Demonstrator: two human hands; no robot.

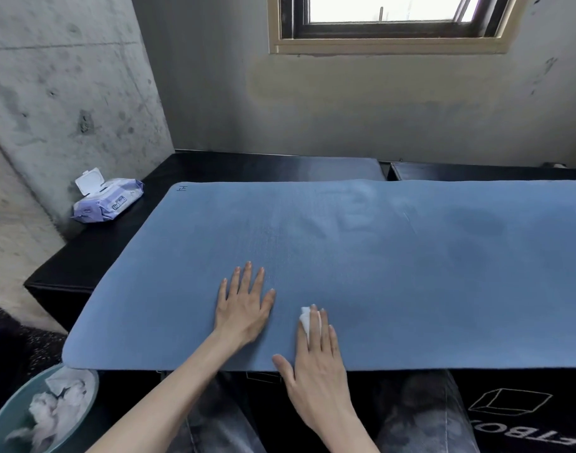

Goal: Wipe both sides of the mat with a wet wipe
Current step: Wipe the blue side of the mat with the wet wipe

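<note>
A blue mat lies flat across a black bench, reaching past the right edge of view. My left hand rests flat on the mat near its front edge, fingers spread. Just to its right, my right hand presses a white wet wipe onto the mat with straight fingers. Most of the wipe is hidden under those fingers; its tip shows beyond them.
A purple pack of wet wipes with its white lid flipped up sits on the black bench at the back left. A teal bin holding crumpled used wipes stands at the lower left. Concrete walls close the left and back.
</note>
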